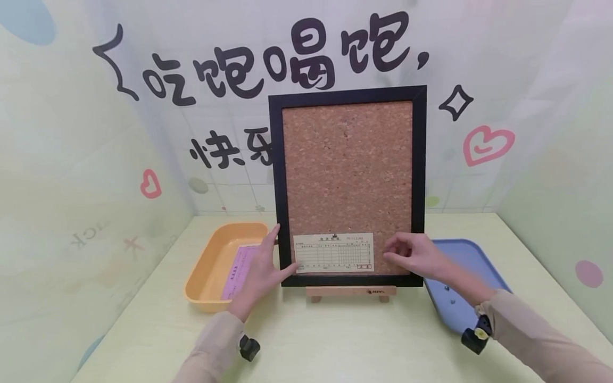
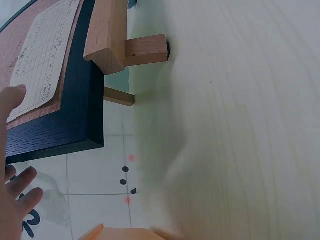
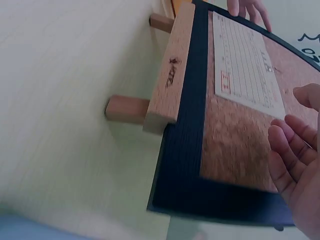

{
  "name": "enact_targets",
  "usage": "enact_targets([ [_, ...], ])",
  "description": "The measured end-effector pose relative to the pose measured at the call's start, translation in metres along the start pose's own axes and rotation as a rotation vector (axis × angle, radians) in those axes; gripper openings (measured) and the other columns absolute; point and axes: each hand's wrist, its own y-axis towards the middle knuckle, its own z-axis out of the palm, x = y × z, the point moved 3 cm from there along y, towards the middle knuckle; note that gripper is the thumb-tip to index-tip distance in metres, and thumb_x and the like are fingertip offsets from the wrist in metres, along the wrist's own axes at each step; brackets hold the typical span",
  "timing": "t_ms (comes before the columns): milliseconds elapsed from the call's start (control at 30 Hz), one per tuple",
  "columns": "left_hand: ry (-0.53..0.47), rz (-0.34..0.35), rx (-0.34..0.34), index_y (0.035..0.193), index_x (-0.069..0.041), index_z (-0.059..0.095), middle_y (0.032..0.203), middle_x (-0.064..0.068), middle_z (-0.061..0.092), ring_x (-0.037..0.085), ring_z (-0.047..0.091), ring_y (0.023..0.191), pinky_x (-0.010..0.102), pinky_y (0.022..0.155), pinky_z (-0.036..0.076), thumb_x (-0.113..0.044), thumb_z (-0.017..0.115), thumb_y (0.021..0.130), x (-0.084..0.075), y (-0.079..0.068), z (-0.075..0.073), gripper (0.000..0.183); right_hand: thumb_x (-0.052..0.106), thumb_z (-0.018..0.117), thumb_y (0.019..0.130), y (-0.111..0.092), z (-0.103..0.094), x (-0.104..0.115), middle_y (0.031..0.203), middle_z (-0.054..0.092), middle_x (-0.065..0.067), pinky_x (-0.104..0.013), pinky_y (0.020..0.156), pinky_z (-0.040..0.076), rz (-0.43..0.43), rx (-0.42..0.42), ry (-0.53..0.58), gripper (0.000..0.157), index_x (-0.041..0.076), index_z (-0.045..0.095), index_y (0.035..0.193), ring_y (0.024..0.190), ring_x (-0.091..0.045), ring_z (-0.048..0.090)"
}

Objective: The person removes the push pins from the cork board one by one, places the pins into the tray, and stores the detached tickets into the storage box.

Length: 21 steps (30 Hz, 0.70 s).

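Note:
A framed cork board (image 1: 349,170) with a black frame stands on a small wooden easel (image 1: 351,291). A printed paper slip (image 1: 332,255) lies against the lower cork, with a small dark pin (image 1: 334,235) at its top edge. My left hand (image 1: 261,271) is at the frame's lower left; its thumb (image 2: 14,97) rests on the slip's corner while the other fingers extend past the frame's side. Right of the slip, my right hand (image 1: 416,255) is close over the cork. Its fingers (image 3: 285,145) are loosely bent, thumb apart, with nothing visible between them.
An orange tray (image 1: 203,266) holding a purple paper (image 1: 239,271) stands on the left. On the right is a blue tray (image 1: 471,255) with a few small pieces (image 1: 453,301) in it. A printed wall curtain (image 1: 230,197) hangs behind the board.

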Motion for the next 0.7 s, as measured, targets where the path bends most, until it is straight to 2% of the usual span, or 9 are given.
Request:
enact_targets([
  [133, -0.006, 0.003, -0.074, 0.144, -0.01, 0.021, 0.136, 0.016, 0.039, 0.028, 0.052, 0.103, 0.042, 0.083, 0.048, -0.025, 0.08, 0.068, 0.001, -0.001, 0.008, 0.097, 0.017, 0.067, 0.082, 0.01, 0.014, 0.006, 0.071, 0.059, 0.003, -0.023, 0.048, 0.043, -0.027, -0.022, 0.012, 0.014, 0.007, 0.065, 0.092, 0.056, -0.009, 0.05],
  [300, -0.003, -0.028, -0.129, 0.143, -0.011, 0.022, 0.138, 0.014, 0.038, 0.025, 0.049, 0.106, 0.039, 0.082, 0.048, -0.026, 0.08, 0.067, 0.004, -0.003, 0.018, 0.097, 0.012, 0.066, 0.082, 0.022, 0.029, 0.018, 0.073, 0.06, 0.002, -0.022, 0.048, 0.043, -0.069, -0.076, 0.049, 0.015, 0.004, 0.064, 0.095, 0.056, -0.009, 0.05],
  [433, -0.013, -0.013, -0.163, 0.142, -0.007, 0.024, 0.136, 0.016, 0.039, 0.026, 0.049, 0.103, 0.039, 0.078, 0.049, -0.022, 0.081, 0.066, 0.005, -0.003, 0.021, 0.097, 0.013, 0.066, 0.083, 0.031, 0.04, 0.026, 0.074, 0.061, 0.003, -0.022, 0.048, 0.043, -0.082, -0.116, 0.044, 0.015, 0.006, 0.065, 0.096, 0.055, -0.009, 0.05],
  [700, -0.004, -0.011, -0.168, 0.141, -0.006, 0.024, 0.136, 0.018, 0.039, 0.028, 0.047, 0.109, 0.041, 0.083, 0.047, -0.022, 0.081, 0.065, 0.004, -0.002, 0.022, 0.096, 0.012, 0.066, 0.082, 0.048, 0.057, 0.041, 0.071, 0.062, 0.004, -0.021, 0.049, 0.042, -0.098, -0.223, -0.027, 0.011, 0.007, 0.065, 0.092, 0.056, -0.005, 0.05],
])
